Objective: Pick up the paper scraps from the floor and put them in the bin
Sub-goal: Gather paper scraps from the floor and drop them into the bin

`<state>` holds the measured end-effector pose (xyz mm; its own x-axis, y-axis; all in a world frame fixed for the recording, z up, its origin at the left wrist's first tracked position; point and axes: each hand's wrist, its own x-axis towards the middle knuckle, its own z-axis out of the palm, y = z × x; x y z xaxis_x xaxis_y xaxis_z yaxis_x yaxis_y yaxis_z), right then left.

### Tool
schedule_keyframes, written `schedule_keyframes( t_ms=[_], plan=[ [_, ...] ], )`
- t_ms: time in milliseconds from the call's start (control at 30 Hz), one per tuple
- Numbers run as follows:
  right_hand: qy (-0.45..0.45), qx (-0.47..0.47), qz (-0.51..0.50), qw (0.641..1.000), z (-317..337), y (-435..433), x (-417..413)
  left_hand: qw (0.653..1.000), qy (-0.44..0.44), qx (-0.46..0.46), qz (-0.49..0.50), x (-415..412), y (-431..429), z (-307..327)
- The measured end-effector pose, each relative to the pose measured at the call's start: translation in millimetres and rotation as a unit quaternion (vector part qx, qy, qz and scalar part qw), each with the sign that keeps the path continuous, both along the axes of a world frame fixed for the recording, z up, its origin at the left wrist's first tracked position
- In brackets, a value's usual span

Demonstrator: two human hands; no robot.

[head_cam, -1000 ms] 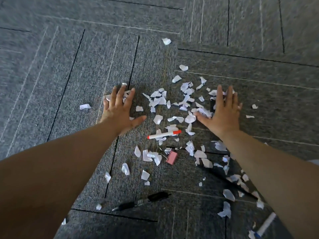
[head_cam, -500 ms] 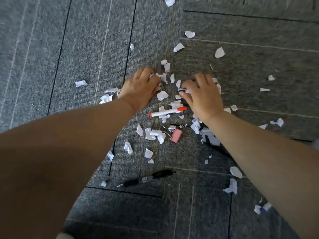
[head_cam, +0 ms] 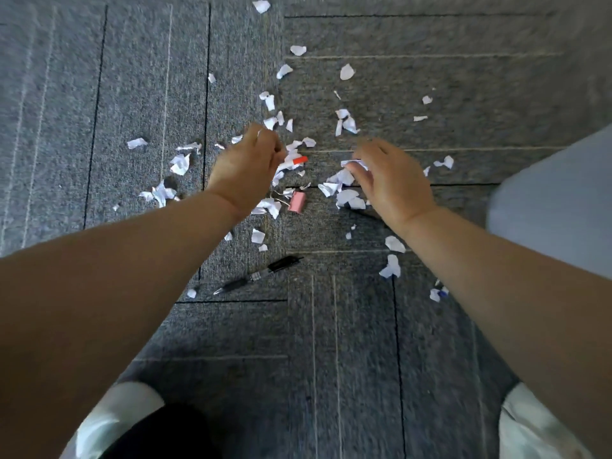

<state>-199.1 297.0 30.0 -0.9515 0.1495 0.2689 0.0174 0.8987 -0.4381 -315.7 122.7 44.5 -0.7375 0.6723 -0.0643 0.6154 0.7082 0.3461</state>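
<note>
Several torn white paper scraps [head_cam: 346, 197] lie scattered over the grey carpet tiles [head_cam: 331, 326]. My left hand [head_cam: 246, 170] hovers over the middle of the pile with curled fingers, and a bit of white paper shows at its fingertips. My right hand [head_cam: 389, 177] hovers a little to the right of it, its fingers curled round a small bunch of scraps [head_cam: 354, 163]. More scraps lie to the left [head_cam: 180, 164] and beyond the hands [head_cam: 346, 71]. No bin is clearly in view.
A white marker with a red cap [head_cam: 294, 162] lies between my hands, with a pink eraser-like block [head_cam: 296, 202] just below it. A black pen [head_cam: 258, 276] lies nearer me. A pale blue surface [head_cam: 556, 200] fills the right edge. My white shoes [head_cam: 112, 419] show at the bottom.
My hands swept inward from flat on the carpet, gathered scraps with curling fingers, and now sit lifted and slightly apart. The view has tilted down towards my feet.
</note>
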Motion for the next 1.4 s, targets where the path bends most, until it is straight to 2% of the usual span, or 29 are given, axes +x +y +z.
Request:
schedule_keyframes(
  t_ms=[133, 300, 433, 733, 900, 1133, 1267, 1300, 1400],
  plan=[
    [0.002, 0.016, -0.035, 0.999, 46, -13, 48, 0.998, 0.028, -0.014, -0.051, 43, 1, 50],
    [0.024, 0.041, -0.094, 0.994, 138, -17, 119, 0.993, 0.042, 0.040, -0.101, 104, 8, 142],
    [0.060, 0.019, -0.146, 0.987, 206, -13, 172, 0.990, 0.041, 0.063, -0.119, 156, 23, 217],
    [0.061, 0.035, -0.212, 0.975, 262, 43, 251, 0.982, 0.005, 0.065, -0.178, 223, 91, 289],
    [0.065, 0.033, -0.254, 0.964, 268, 87, 256, 0.974, 0.007, 0.085, -0.211, 230, 158, 298],
    [0.064, 0.011, -0.291, 0.954, 264, 149, 250, 0.960, 0.023, 0.065, -0.270, 233, 233, 269],
    [0.031, -0.013, -0.315, 0.948, 247, 175, 246, 0.953, -0.020, 0.071, -0.293, 226, 264, 245],
    [-0.001, -0.018, -0.322, 0.946, 240, 180, 245, 0.948, -0.018, 0.033, -0.315, 224, 271, 237],
    [-0.158, -0.022, -0.315, 0.936, 222, 193, 243, 0.909, 0.009, -0.172, -0.379, 212, 283, 213]
  ],
)
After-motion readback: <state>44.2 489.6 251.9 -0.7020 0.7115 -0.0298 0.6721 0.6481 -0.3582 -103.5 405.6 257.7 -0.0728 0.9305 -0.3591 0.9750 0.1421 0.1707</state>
